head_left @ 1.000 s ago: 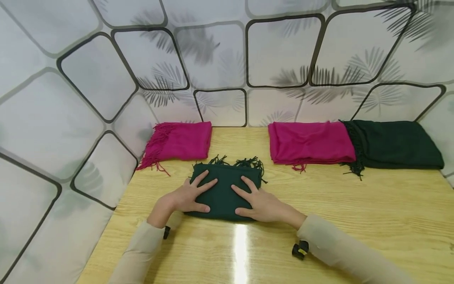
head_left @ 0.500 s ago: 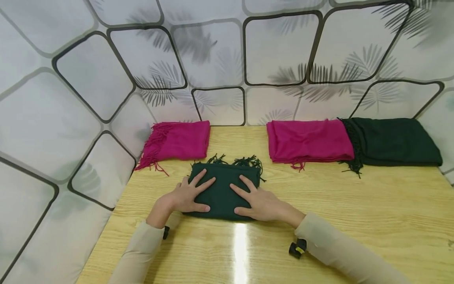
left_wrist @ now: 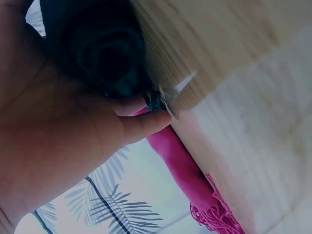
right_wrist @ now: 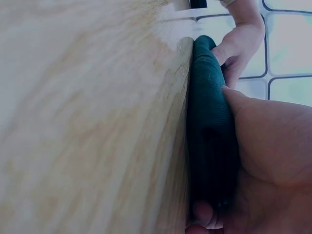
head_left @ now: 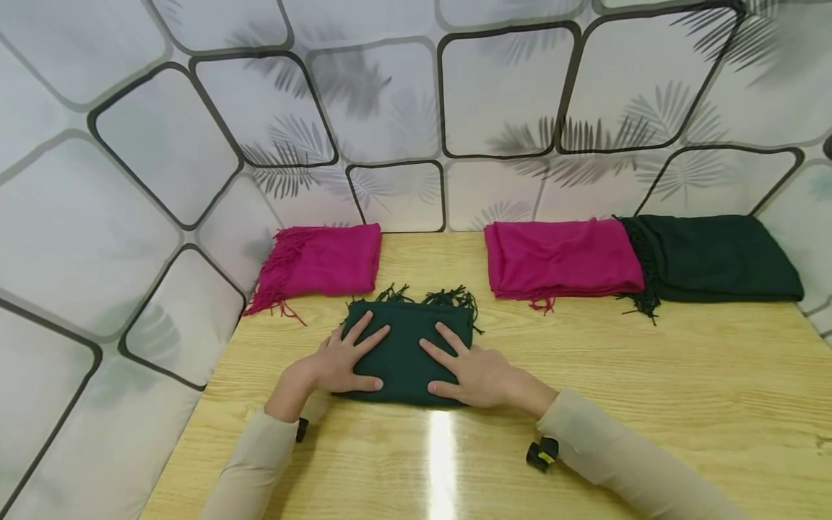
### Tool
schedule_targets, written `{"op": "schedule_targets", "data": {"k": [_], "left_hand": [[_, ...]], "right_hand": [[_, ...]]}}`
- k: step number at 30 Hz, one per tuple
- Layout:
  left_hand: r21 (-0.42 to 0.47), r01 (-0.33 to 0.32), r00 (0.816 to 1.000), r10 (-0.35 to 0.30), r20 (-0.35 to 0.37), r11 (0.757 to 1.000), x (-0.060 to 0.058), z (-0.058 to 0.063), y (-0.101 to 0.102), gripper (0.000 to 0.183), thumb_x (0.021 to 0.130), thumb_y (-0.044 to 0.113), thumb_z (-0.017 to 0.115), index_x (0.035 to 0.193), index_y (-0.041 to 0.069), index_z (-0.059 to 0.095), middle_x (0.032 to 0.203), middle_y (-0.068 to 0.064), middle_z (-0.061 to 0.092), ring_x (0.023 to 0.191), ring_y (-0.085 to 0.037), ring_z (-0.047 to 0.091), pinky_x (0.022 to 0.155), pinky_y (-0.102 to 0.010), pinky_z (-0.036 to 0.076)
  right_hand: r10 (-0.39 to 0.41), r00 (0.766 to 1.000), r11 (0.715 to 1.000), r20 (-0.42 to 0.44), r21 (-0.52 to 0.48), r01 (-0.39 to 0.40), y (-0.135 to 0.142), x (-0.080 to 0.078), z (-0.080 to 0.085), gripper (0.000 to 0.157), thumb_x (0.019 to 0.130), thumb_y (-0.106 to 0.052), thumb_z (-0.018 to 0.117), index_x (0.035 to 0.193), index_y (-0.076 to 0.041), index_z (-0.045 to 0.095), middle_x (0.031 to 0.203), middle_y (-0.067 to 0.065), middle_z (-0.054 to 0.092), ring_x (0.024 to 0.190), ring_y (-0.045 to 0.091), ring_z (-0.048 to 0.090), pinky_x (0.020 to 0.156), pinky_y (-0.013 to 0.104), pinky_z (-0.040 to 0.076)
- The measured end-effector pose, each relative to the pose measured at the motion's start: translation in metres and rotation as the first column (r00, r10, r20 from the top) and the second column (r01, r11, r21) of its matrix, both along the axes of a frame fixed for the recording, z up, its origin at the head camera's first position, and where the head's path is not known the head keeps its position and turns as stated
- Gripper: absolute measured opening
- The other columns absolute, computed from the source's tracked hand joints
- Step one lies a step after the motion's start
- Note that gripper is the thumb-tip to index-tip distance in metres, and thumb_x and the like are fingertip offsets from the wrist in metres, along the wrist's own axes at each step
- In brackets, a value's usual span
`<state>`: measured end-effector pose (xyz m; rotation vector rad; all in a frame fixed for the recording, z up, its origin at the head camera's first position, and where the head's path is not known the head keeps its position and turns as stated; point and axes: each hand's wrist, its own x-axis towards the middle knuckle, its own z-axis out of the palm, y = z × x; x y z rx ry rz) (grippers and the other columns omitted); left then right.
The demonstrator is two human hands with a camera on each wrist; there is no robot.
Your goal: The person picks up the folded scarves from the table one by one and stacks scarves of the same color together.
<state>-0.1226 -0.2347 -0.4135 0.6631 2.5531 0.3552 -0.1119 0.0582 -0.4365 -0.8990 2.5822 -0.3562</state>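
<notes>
A dark green fringed scarf [head_left: 404, 354], folded into a flat rectangle, lies on the table with its tassels at the far edge. On its left part rests my left hand [head_left: 339, 363], fingers spread, thumb along the near edge. My right hand [head_left: 479, 372] lies on the right part in mirror fashion, thumb and two fingers stretched over the cloth. The right wrist view shows the thick folded side of the scarf [right_wrist: 209, 102], with other fingers down beside it near the table. In the left wrist view the rolled fold end of the scarf [left_wrist: 109, 53] sits beside my palm.
A folded magenta scarf [head_left: 334, 258] lies at the back left, fringe toward the left. Another magenta scarf [head_left: 562, 258] lies back right, touching a dark green scarf [head_left: 721, 258]. A patterned fabric wall [head_left: 396, 94] borders the wooden table [head_left: 650, 375] behind and at the left.
Both hands stay spread on the green scarf, which keeps its shape. Everything in the head view has slid slightly left as the camera turned.
</notes>
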Motion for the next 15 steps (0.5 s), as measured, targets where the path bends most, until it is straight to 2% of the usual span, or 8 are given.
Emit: {"op": "schedule_targets", "data": {"k": [8, 15], "left_hand": [[0.017, -0.04, 0.999, 0.039, 0.009, 0.999, 0.003, 0.007, 0.003, 0.096, 0.091, 0.052, 0.066, 0.162, 0.02, 0.01, 0.165, -0.019, -0.012, 0.142, -0.062, 0.002, 0.104, -0.075, 0.023], [-0.021, -0.089, 0.996, 0.089, 0.003, 0.996, 0.007, 0.016, 0.01, 0.101, 0.089, 0.05, 0.07, 0.162, 0.018, 0.008, 0.164, -0.021, -0.011, 0.145, -0.056, -0.002, 0.105, -0.077, 0.018]], "right_hand": [[-0.001, 1.0, 1.0, 0.012, -0.014, 0.001, 0.001, -0.002, 0.005, 0.073, 0.098, -0.061, 0.045, 0.16, -0.036, 0.015, 0.168, 0.003, -0.002, 0.106, 0.033, 0.066, 0.055, 0.029, 0.045], [0.006, 0.999, 0.999, 0.05, -0.048, -0.004, 0.007, 0.001, 0.011, 0.071, 0.1, -0.054, 0.05, 0.16, -0.031, 0.02, 0.168, 0.004, -0.003, 0.115, 0.034, 0.063, 0.056, 0.03, 0.046]]}}
